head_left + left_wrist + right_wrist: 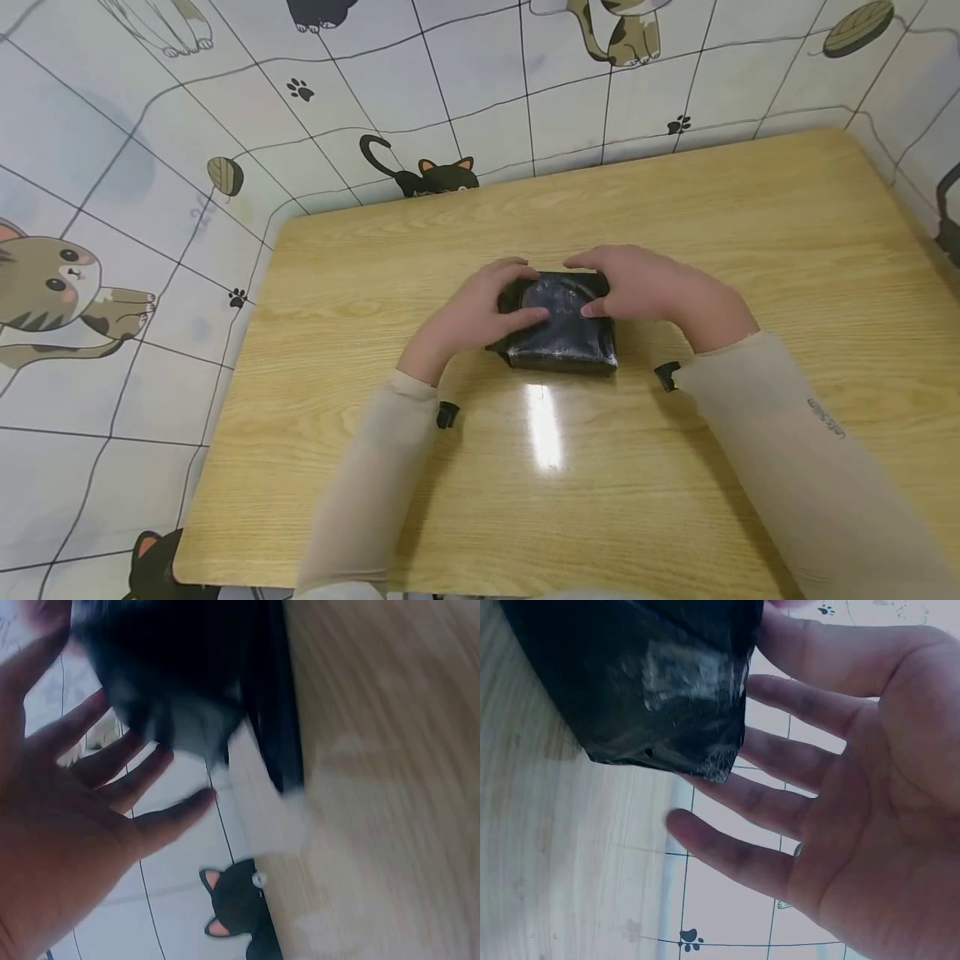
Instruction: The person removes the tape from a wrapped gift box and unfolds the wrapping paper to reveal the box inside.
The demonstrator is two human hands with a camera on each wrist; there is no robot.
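A package wrapped in black plastic (pixel 564 329) sits on the wooden table, its wrapping creased and shiny. From its left side my left hand (pixel 487 304) holds it, thumb over the top and index finger at the far edge. My right hand (pixel 648 287) grips the right side, with the thumb at the top and fingers reaching behind. In the left wrist view, a loose plastic flap (pixel 172 712) lies against the fingers, blurred. Clear tape (pixel 686 675) shows on the package in the right wrist view.
The wooden table (pixel 337 467) has a wall with cat drawings (pixel 450 117) along its far and left sides. Small black pieces show beside each wrist, one by the left sleeve (pixel 375 483) and one by the right sleeve (pixel 795 450).
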